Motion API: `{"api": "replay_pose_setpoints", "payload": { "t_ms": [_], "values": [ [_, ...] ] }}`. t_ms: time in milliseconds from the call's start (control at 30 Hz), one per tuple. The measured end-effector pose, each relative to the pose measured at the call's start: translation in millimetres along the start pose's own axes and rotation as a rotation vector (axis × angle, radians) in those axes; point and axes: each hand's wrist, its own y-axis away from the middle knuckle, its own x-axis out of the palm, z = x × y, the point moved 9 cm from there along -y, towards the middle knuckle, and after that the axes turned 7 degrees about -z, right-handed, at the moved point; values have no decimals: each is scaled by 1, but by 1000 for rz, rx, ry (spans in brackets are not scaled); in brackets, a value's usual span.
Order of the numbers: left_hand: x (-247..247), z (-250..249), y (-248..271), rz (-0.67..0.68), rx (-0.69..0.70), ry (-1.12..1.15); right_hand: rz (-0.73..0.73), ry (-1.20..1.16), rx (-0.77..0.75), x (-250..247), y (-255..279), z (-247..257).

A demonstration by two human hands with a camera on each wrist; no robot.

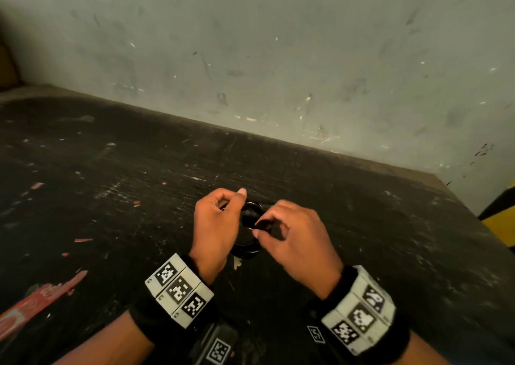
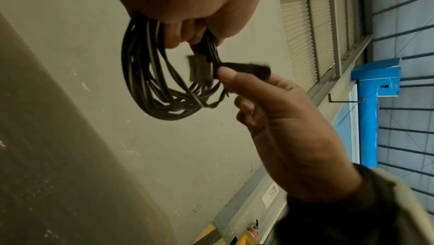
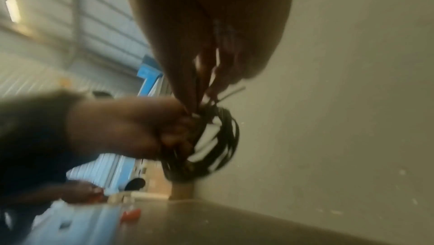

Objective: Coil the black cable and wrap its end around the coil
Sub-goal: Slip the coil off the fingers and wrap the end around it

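Both hands (image 1: 214, 222) (image 1: 295, 236) pinch coil (image 2: 150, 82) (apparently fingers through).

No legible text; wristbands (image 1: 179, 290) carry only black-white marker codes.

Beyond the fingers was a scuffed grey-green wall (image 1: 278, 44), all scratches. Under them, a dark worn tabletop (image 1: 97, 183) with red flecks. Off to the side of the fingers: slatted shutters (image 2: 303, 26) and a blue post (image 2: 368, 128). Dim yellowish light.
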Motion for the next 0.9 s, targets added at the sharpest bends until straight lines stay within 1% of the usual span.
{"api": "replay_pose_setpoints", "payload": {
  "t_ms": [67, 133, 200, 367, 433, 567, 667, 767, 833, 900],
  "values": [
    [-2, 0, 1, -12, 3, 6, -76, 145, -141, 2, 1, 8],
    [-2, -1, 4, -21, 3, 13, -94, 219, -236, 8, 2, 12],
    [-4, 1, 7, -53, -25, 31, -93, 265, -300, 13, 1, 14],
    [-2, 19, 13, -32, -224, 93, -123, 312, -321, 18, 0, 14],
    [1, 22, 14, 7, -256, 86, -148, 321, -320, 17, 0, 14],
    [15, 21, 20, 190, -300, 89, -176, 362, -315, 15, 0, 12],
    [22, 15, 21, 265, -281, 106, -185, 377, -288, 13, 0, 9],
    [21, 11, 16, 240, -266, 148, -144, 365, -320, 13, 0, 11],
    [20, 10, 11, 228, -213, 123, -126, 346, -352, 11, 1, 12],
    [20, 7, 9, 227, -120, 62, -127, 320, -388, 6, 3, 14]
  ]
}}
